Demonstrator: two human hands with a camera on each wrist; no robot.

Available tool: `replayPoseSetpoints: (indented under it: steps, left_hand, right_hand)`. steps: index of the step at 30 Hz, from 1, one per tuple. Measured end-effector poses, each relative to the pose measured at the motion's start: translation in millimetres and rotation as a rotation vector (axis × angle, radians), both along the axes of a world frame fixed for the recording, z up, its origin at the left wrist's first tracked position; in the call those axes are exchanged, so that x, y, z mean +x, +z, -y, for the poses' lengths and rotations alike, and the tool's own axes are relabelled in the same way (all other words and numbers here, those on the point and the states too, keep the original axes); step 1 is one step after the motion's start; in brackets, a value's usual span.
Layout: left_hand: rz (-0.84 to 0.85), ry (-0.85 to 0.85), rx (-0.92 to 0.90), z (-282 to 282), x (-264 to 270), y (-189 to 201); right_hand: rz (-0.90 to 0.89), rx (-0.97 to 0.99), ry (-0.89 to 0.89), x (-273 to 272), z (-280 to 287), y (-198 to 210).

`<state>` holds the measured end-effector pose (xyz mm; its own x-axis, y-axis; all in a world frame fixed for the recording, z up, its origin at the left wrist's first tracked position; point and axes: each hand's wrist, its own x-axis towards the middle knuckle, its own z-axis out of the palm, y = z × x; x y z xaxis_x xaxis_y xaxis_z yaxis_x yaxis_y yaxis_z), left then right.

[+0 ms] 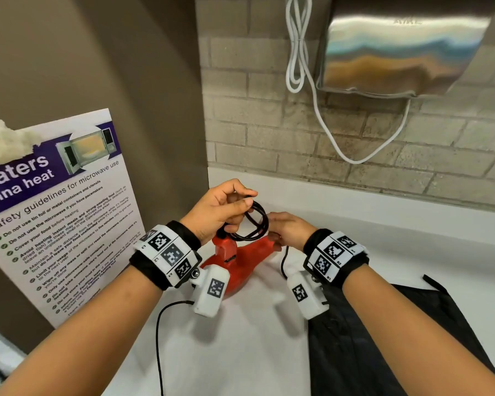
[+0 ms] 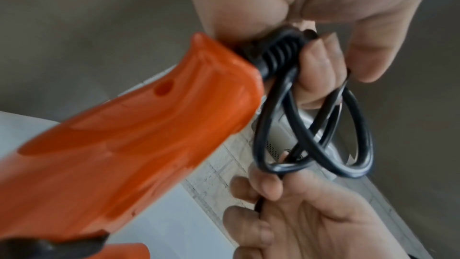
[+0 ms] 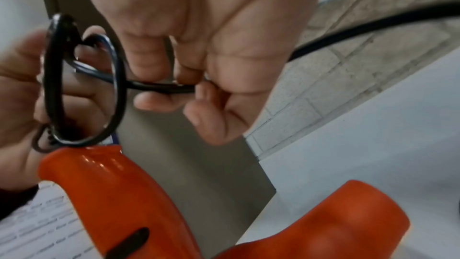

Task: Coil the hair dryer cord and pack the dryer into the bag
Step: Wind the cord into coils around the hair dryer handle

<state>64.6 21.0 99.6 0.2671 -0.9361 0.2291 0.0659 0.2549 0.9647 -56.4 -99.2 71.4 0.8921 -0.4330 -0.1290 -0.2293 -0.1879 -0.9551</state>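
Note:
A red-orange hair dryer (image 1: 235, 261) (image 2: 124, 145) (image 3: 119, 194) lies on the white counter (image 1: 240, 352), handle end raised toward my hands. Its black cord (image 1: 256, 221) (image 2: 311, 131) (image 3: 82, 90) is wound in small loops just above the handle. My left hand (image 1: 226, 210) (image 2: 318, 70) pinches the top of the loops between thumb and fingers. My right hand (image 1: 286, 230) (image 3: 189, 84), just right of the coil, curls its fingers round the cord strand that leads off the loops. The black bag (image 1: 383, 338) lies flat on the counter at the lower right, under my right forearm.
A laminated microwave safety poster (image 1: 60, 207) leans against the brown wall on the left. A steel hand dryer (image 1: 406, 47) with a white cable (image 1: 300, 52) hangs on the tiled wall behind. The cord's free length (image 1: 160, 338) trails down the counter between my forearms.

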Motion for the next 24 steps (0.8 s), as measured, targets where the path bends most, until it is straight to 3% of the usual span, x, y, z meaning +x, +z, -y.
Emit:
replayPoseSetpoints:
  steps: [4, 9, 15, 24]
  left_hand:
    - [-0.089, 0.018, 0.016, -2.3, 0.5, 2.1]
    - [-0.008, 0.016, 0.030, -1.8, -4.2, 4.1]
    - [0.092, 0.024, 0.059, 2.9, -8.9, 5.9]
    - [0.256, 0.076, 0.097, 6.2, -7.1, 4.3]
  right_hand:
    - [0.007, -0.158, 0.024, -5.0, -0.2, 6.8]
    - [0.196, -0.382, -0.307, 2.0, 8.9, 29.1]
    - [0.379, -0.634, -0.423, -0.5, 2.5, 59.8]
    - [0.425, -0.682, -0.453, -6.2, -6.1, 65.0]
